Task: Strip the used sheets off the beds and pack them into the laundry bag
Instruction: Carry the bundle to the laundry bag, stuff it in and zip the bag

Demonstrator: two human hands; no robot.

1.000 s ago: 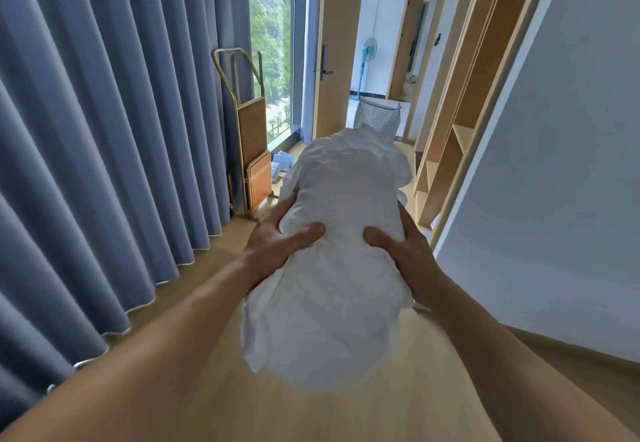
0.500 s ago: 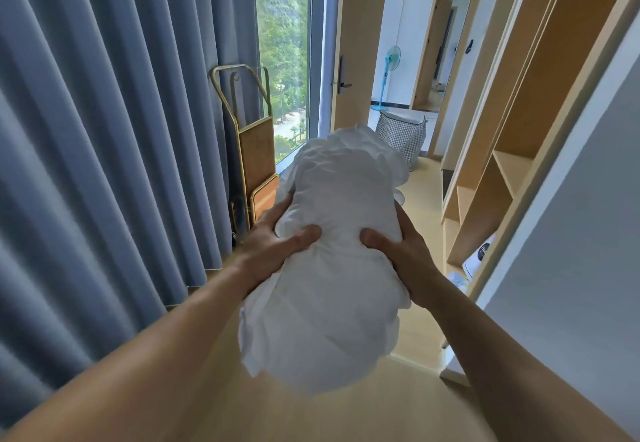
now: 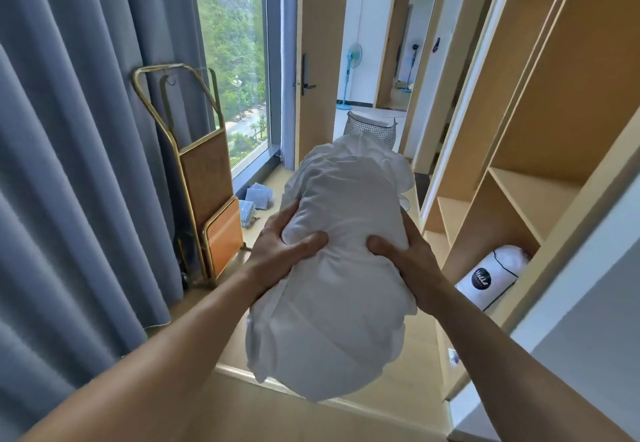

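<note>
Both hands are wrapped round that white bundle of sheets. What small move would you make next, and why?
Probably walk it forward to the checked laundry bag. The left hand and right hand both grip the white bundle in mid-air, so it is ready to carry, and the bag stands further ahead, its top seemingly open.

laundry bag [image 3: 367, 126] base behind sheets [image 3: 332, 285], curtain [image 3: 69, 164] cropped

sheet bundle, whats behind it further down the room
Beyond the sheet bundle, gripped by the left hand and right hand, only the top of a checked laundry bag shows. The bundle covers the bag's lower part and whatever lies before it.
</note>
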